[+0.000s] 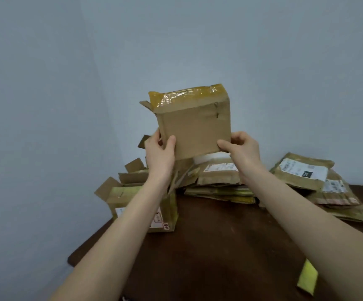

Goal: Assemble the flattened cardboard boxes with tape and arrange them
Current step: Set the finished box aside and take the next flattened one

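I hold the yellow-taped cardboard box [194,127] upright, taped end up, above the flattened boxes [219,190] at the table's [219,246] far side, my left hand [159,151] and right hand [241,148] each pinching a lower corner, equally near, and I judge its place lies down-left beside the open box [117,202].

Dim, even light; soft overall blur; wide-angle bending at edges.

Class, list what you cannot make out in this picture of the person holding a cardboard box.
All head view.
- far side of the cardboard box: hidden by its own front panel.
- print on the label on the flattened boxes: too small, blurred.
- open box on the table: partly behind the left forearm.
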